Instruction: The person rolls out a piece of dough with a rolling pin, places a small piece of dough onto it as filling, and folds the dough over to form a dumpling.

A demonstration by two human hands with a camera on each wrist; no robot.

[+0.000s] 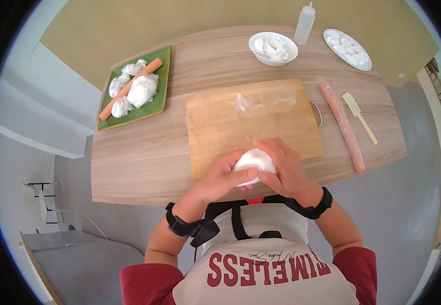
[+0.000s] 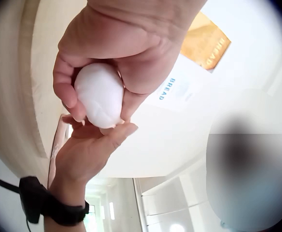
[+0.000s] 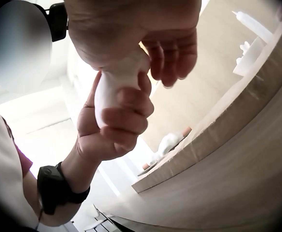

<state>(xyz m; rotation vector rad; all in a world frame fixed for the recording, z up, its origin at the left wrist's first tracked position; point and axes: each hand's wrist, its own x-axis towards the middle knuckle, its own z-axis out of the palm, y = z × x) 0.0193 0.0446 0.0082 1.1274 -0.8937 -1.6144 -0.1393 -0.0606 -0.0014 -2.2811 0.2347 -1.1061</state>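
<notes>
A smooth white lump of dough [image 1: 255,163] is between both hands, above the near edge of a wooden board [image 1: 246,122]. My left hand [image 1: 224,175] cups it, thumb across its near side and fingers curled round it, as the right wrist view shows. My right hand [image 1: 285,170] pinches the dough at its right end, with the thumb close to the left thumb. In the left wrist view the dough [image 2: 100,94] is rounded, narrowing toward the right thumb. Three right fingers hang away from the dough in the right wrist view.
On the left, a green tray [image 1: 163,76] bears several white lumps and an orange roller [image 1: 131,89]. A white bowl [image 1: 273,62], squeeze bottle [image 1: 305,23] and plate of white pieces [image 1: 365,65] stand at the back. A wrapped pink roll [image 1: 342,127] and cream spatula [image 1: 360,117] lie right.
</notes>
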